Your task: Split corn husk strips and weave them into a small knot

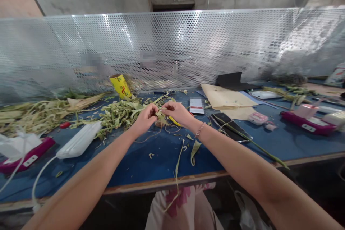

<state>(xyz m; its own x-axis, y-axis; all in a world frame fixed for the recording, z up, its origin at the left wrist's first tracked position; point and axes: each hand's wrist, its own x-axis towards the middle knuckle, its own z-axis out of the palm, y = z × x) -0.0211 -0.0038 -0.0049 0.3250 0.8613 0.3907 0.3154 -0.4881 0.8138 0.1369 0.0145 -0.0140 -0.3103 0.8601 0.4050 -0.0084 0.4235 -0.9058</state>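
Observation:
Above the blue table, my left hand [146, 118] and my right hand [179, 113] meet, fingertips pinched together. Between them is a small piece woven or folded from pale green, dry leaf strips [162, 119]; its exact shape is partly covered by the fingers. Thin brown twine [151, 136] trails on the table under the hands. A yellow-handled tool [175, 121] lies just beneath my right hand, mostly hidden. Left of my left hand spreads a heap of curled green leaf strips [115, 116]. Loose strips [194, 151] lie nearer the table edge.
A yellow can [120, 86] stands tilted before the perforated metal screen [175, 43]. White power strip [79, 140] and magenta sockets [307, 122] flank the work area. A phone [230, 127], brown paper [228, 97] and small white box [196, 105] lie to the right.

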